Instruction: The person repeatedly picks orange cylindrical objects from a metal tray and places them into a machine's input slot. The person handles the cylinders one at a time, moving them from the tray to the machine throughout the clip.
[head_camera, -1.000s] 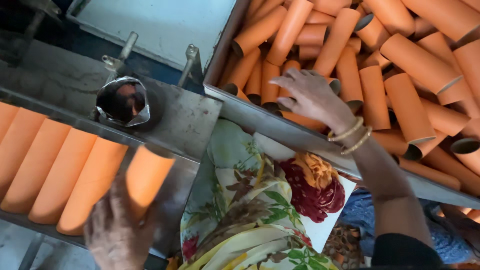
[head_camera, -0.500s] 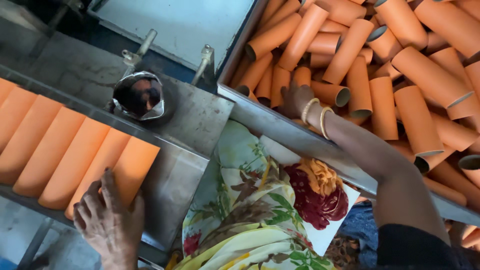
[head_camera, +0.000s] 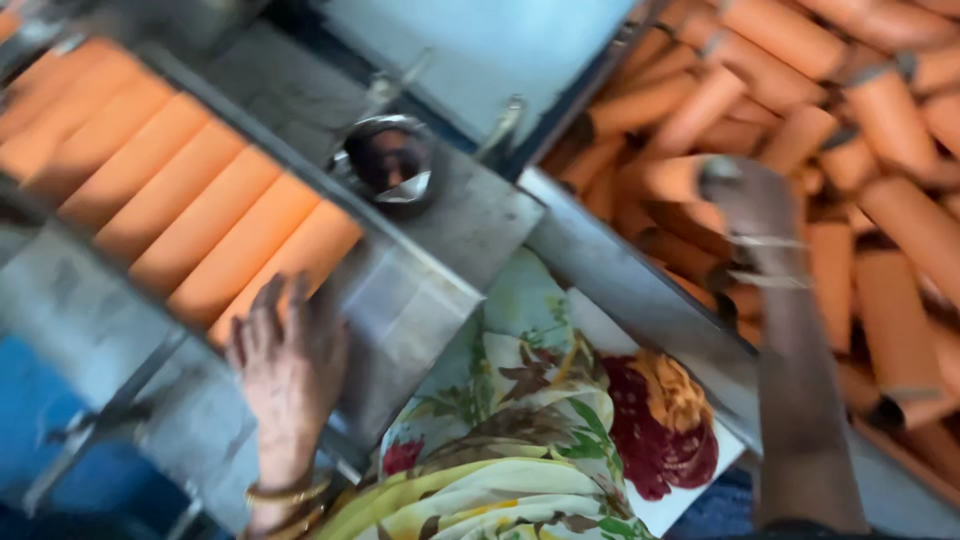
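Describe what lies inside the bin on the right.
The bin holds a loose heap of orange tubes lying at mixed angles. The right hand reaches into them, holding one tube. The heap covers the bin's floor.

my left hand (head_camera: 290, 370) lies flat, fingers spread, just below the tube row (head_camera: 180, 200). my right hand (head_camera: 745, 205), arm stretched out, is well right of that row, blurred.
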